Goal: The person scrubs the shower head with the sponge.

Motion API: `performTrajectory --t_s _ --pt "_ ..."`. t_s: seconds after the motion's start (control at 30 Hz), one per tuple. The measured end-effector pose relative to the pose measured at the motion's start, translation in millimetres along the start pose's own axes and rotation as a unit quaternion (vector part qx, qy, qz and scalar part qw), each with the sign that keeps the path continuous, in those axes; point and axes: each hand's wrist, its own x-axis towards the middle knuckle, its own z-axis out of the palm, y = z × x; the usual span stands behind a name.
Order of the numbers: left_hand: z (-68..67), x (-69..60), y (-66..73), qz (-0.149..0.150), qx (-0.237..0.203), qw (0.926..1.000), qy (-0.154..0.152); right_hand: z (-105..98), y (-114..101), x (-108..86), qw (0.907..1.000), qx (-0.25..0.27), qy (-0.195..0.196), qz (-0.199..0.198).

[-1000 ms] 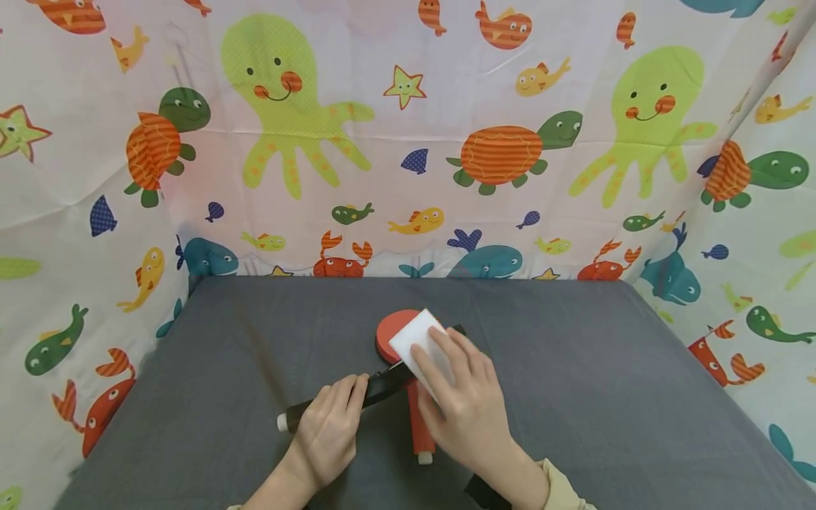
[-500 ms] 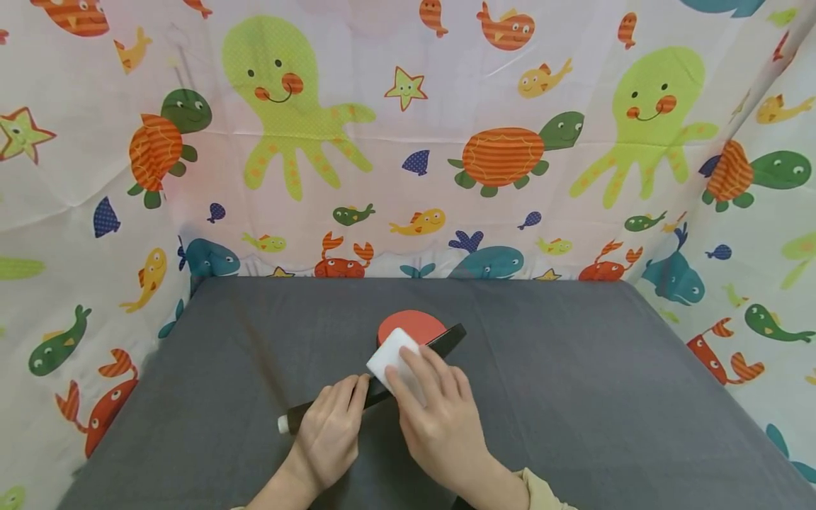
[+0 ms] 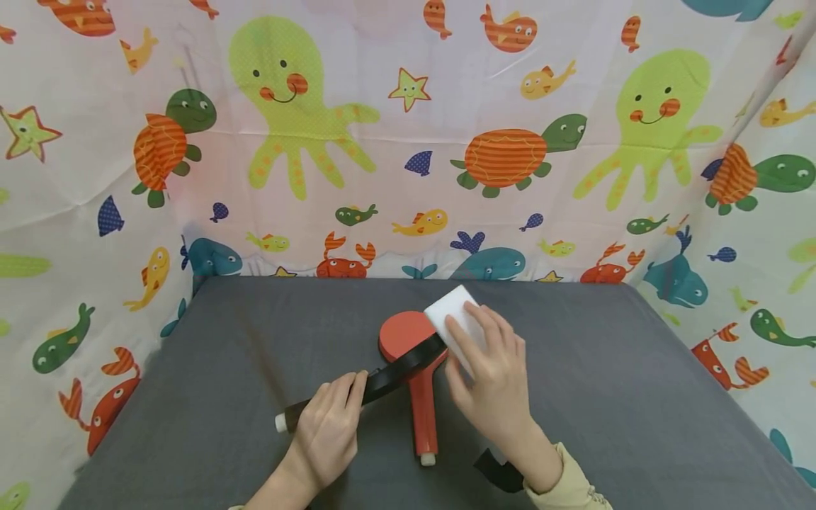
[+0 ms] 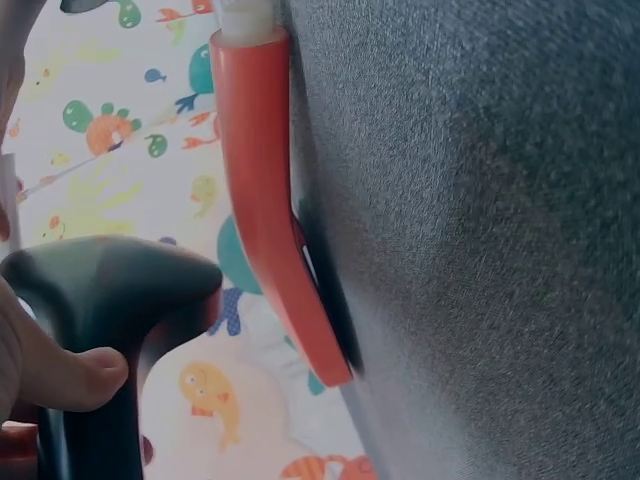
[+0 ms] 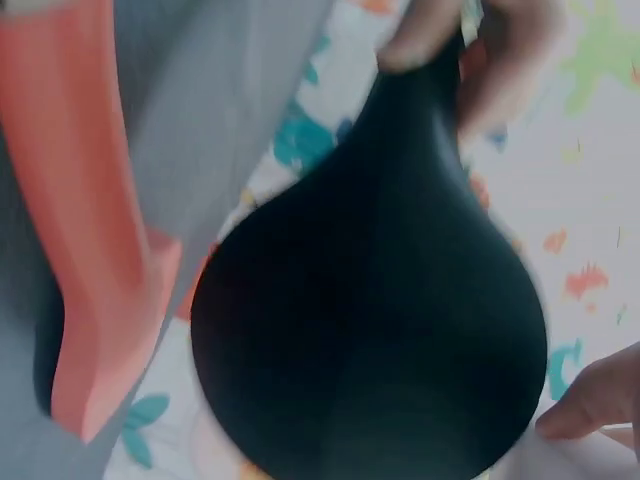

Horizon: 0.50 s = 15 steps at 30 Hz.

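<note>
My left hand [image 3: 328, 428] grips the handle of a black round-headed paddle-like object [image 3: 403, 363], held tilted above the table; its pale handle end [image 3: 281, 423] sticks out to the left. My right hand [image 3: 492, 372] pinches a white block [image 3: 454, 320] beside the far end of the black head. Beneath lies a red paddle-like object [image 3: 423, 414], its handle pointing towards me. In the right wrist view the black object's broad face [image 5: 370, 300] fills the middle, with the fingers [image 5: 598, 395] and white block at its lower right edge.
A black strap-like piece [image 3: 500, 473] is by my right wrist on the grey cloth-covered table [image 3: 612, 397]. A patterned curtain [image 3: 382, 42] with sea animals stands behind the table and at both sides.
My right hand with the white block first moved left and nearer along the black object, then back out to its far right end. My left hand has barely moved.
</note>
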Motion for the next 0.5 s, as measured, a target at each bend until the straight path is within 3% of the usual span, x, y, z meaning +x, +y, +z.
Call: performTrajectory --t_s 0.13,0.17,0.23,0.27,0.33,0.4,0.5 --pt "0.5 -1.5 1.0 -0.024 -0.036 0.9991 0.002 -3 22 0.3 0.9919 0.084 0.009 0.095" --pt "0.4 -1.9 1.7 -0.035 -0.056 0.9978 0.002 -3 26 -0.6 0.9846 0.121 0.009 0.126" --pt "0.5 -2.9 3.7 -0.062 -0.121 0.9907 0.004 -3 31 -2.5 0.9552 0.221 -0.002 0.197" --pt "0.8 -3.1 4.9 -0.075 -0.163 0.9838 0.009 -3 32 -3.3 0.9323 0.277 -0.005 0.232" --pt "1.1 -3.0 7.6 -0.100 -0.251 0.9628 0.017 -3 32 -5.1 0.8738 0.387 -0.009 0.294" --pt "1.9 -2.5 9.6 -0.113 -0.334 0.9355 0.027 -3 29 -6.5 0.7971 0.504 -0.012 0.332" --pt "2.3 -1.2 11.0 -0.121 -0.438 0.8899 0.035 -5 22 -7.2 0.6904 0.643 -0.007 0.331"
